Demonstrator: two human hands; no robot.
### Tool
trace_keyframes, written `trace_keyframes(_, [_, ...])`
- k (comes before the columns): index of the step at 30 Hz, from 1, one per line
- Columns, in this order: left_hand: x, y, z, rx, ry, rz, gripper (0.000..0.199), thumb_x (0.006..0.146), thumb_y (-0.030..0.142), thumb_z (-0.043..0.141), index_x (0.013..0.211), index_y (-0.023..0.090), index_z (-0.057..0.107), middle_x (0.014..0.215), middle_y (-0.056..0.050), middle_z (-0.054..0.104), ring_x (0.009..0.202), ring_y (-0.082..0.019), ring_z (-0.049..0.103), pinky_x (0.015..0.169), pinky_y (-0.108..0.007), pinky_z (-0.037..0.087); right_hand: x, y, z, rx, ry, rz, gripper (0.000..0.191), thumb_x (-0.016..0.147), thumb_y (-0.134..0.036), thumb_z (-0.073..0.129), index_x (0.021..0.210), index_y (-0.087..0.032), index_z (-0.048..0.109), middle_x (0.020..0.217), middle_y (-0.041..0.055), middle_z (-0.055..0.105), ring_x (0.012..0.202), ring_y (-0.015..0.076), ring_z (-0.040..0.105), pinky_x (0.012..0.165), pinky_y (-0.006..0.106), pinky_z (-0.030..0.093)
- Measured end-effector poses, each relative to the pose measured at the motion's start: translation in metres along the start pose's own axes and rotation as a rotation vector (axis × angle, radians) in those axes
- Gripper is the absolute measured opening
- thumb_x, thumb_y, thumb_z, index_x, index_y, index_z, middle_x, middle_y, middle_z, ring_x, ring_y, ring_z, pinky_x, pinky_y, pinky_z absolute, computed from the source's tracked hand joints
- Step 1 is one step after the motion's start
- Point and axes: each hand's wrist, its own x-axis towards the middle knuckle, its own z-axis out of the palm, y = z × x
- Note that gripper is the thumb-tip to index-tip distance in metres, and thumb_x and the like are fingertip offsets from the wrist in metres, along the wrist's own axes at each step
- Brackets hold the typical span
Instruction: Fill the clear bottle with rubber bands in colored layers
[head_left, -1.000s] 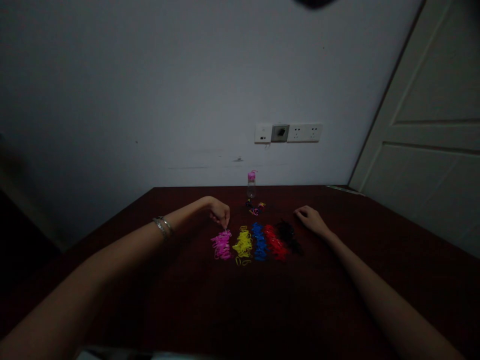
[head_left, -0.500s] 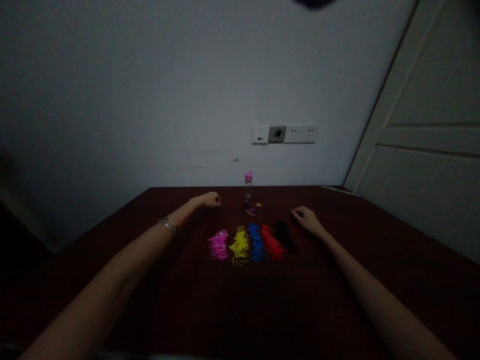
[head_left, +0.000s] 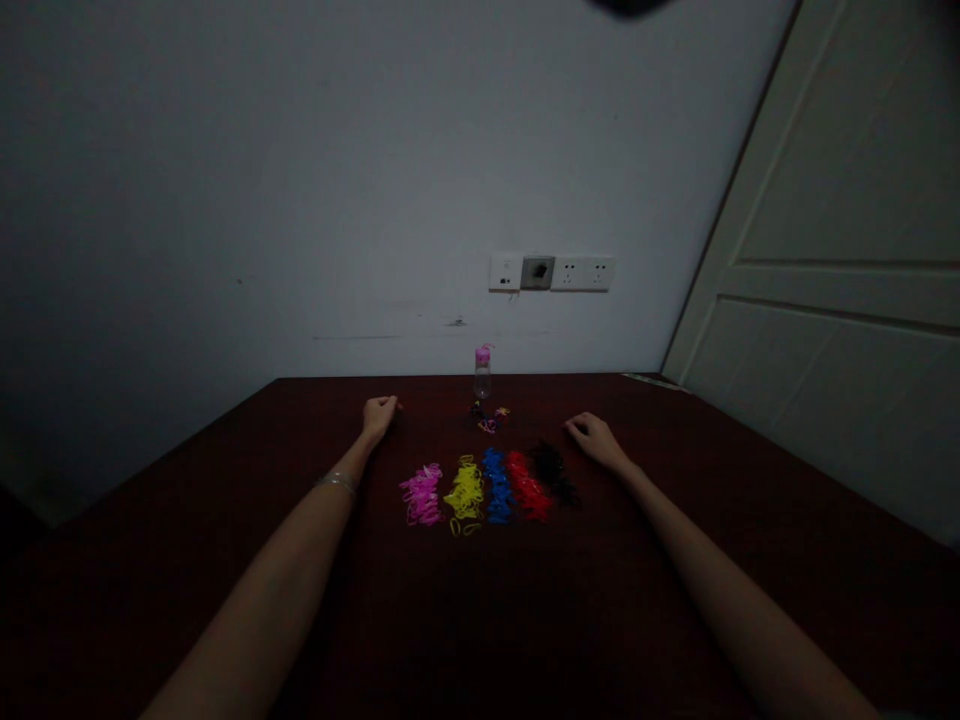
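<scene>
My left hand [head_left: 381, 414] rests on the dark table, fingers curled into a loose fist, with no object showing in it. It lies beyond and left of a pile of pink rubber bands [head_left: 423, 496]. My right hand [head_left: 592, 438] also lies on the table with its fingers curled in, nearest to a pile of black rubber bands [head_left: 553, 472]. Between the hands, in a row, are yellow bands [head_left: 466, 490], blue bands [head_left: 497, 488] and red bands [head_left: 528, 487]. Farther back, a small group of mixed-colour bands [head_left: 487, 425] sits before a clear bottle [head_left: 482, 380] with a pink cap.
The reddish-brown table [head_left: 465, 620] meets a pale wall [head_left: 337, 200] at its back edge. Wall sockets [head_left: 582, 274] are set above it. A panelled white door [head_left: 825, 280] stands on the right. The room is dim.
My left hand has drawn away to the left from the bottle and mixed bands. My right hand stays resting on the table. The whole view has shifted slightly.
</scene>
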Motion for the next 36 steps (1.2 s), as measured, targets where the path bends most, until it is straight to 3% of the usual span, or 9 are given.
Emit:
trace_keyframes(10, [-0.005,0.004,-0.001,0.016,-0.055,0.067,0.030,0.066,0.032,0.042,0.065,0.013,0.065,0.048,0.000,0.053,0.052,-0.012,0.049,0.050,-0.021,0.034,0.000,-0.001,-0.002,-0.023,-0.004,0.016,0.026,0.082,-0.027,0.044,0.084,-0.016,0.067,0.091,0.0087,0.066,0.087,0.0189,0.059,0.082,0.030,0.043])
trace_keyframes(19, [-0.001,0.000,0.001,0.047,-0.063,0.076,0.030,0.067,0.032,0.042,0.066,0.013,0.065,0.056,-0.002,0.060,0.056,-0.013,0.052,0.054,-0.021,0.036,0.004,-0.004,0.000,0.084,0.016,0.066,0.022,0.076,-0.023,0.051,0.090,-0.015,0.067,0.095,0.0095,0.066,0.090,0.0191,0.060,0.086,0.032,0.043])
trace_keyframes(27, [-0.001,-0.002,0.001,0.049,-0.076,0.115,0.029,0.068,0.032,0.042,0.063,0.014,0.064,0.056,-0.001,0.058,0.057,-0.013,0.052,0.053,-0.021,0.035,0.033,-0.043,0.019,0.355,-0.098,0.051,0.028,0.069,-0.014,0.054,0.096,-0.016,0.063,0.087,0.0043,0.067,0.078,0.0140,0.061,0.071,0.025,0.047])
trace_keyframes(32, [-0.001,0.000,0.002,0.092,-0.091,0.124,0.028,0.068,0.031,0.043,0.063,0.014,0.065,0.057,-0.002,0.059,0.059,-0.014,0.053,0.055,-0.021,0.035,0.051,-0.072,0.038,0.257,-0.209,-0.047,0.034,0.067,-0.007,0.057,0.100,-0.016,0.060,0.089,0.0042,0.065,0.078,0.0138,0.059,0.072,0.025,0.047])
trace_keyframes(36, [-0.002,0.002,0.001,0.109,-0.090,0.134,0.029,0.070,0.032,0.043,0.063,0.014,0.065,0.061,-0.002,0.061,0.062,-0.014,0.054,0.057,-0.021,0.036,0.060,-0.080,0.049,0.213,-0.230,-0.117,0.040,0.068,-0.006,0.058,0.107,-0.016,0.056,0.100,0.0074,0.063,0.089,0.0162,0.059,0.081,0.028,0.045])
